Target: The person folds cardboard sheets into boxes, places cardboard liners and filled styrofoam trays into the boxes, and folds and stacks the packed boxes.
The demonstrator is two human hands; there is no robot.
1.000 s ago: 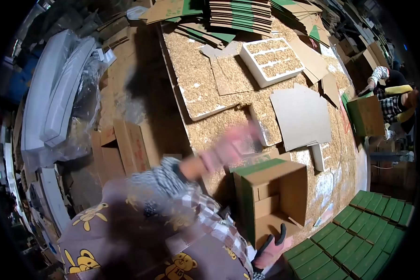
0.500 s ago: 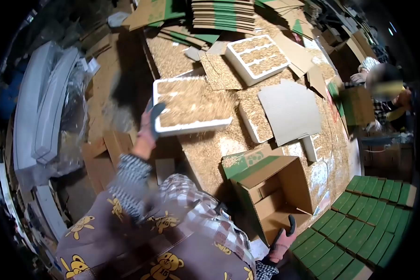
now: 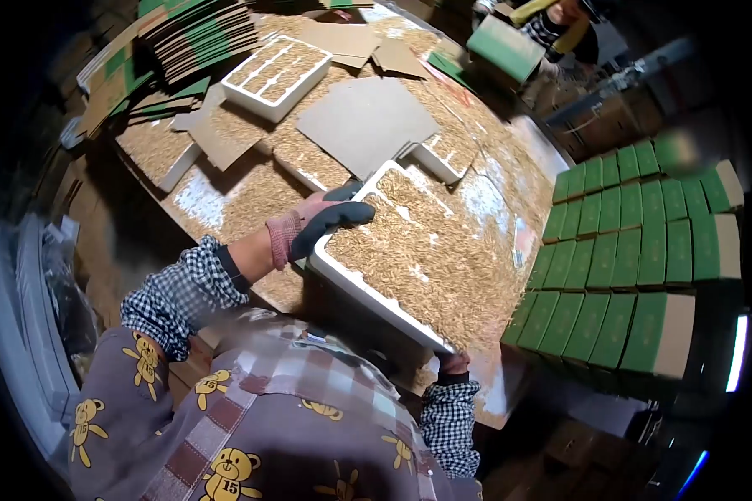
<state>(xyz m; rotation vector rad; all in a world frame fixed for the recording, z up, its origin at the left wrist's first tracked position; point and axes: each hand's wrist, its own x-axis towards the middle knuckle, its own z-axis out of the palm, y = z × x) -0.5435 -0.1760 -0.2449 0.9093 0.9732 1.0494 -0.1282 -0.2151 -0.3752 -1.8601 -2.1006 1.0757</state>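
Observation:
A white foam tray (image 3: 351, 280), heaped with loose tan husk-like bits, is in front of my body, over the near side of the table. My left hand (image 3: 322, 224), in a pink glove with dark fingers, grips its left end. The thumb and fingers lie over the rim. At the tray's near right corner is my right hand (image 3: 454, 363), closed on the edge; its fingers are mostly hidden beneath. What is under the tray I cannot make out.
On the husk-strewn table lie a grey cardboard sheet (image 3: 368, 125), another white foam tray (image 3: 280, 79) and stacked flat cartons (image 3: 196, 37). Rows of green boxes (image 3: 627, 250) stand at the right. Beyond the table, a co-worker (image 3: 551, 33) is beside a green carton (image 3: 505, 48).
My left hand has brought the tray from the table's left side to the right, in front of me. The right hand now holds its corner. The view has turned right; the open carton is hidden.

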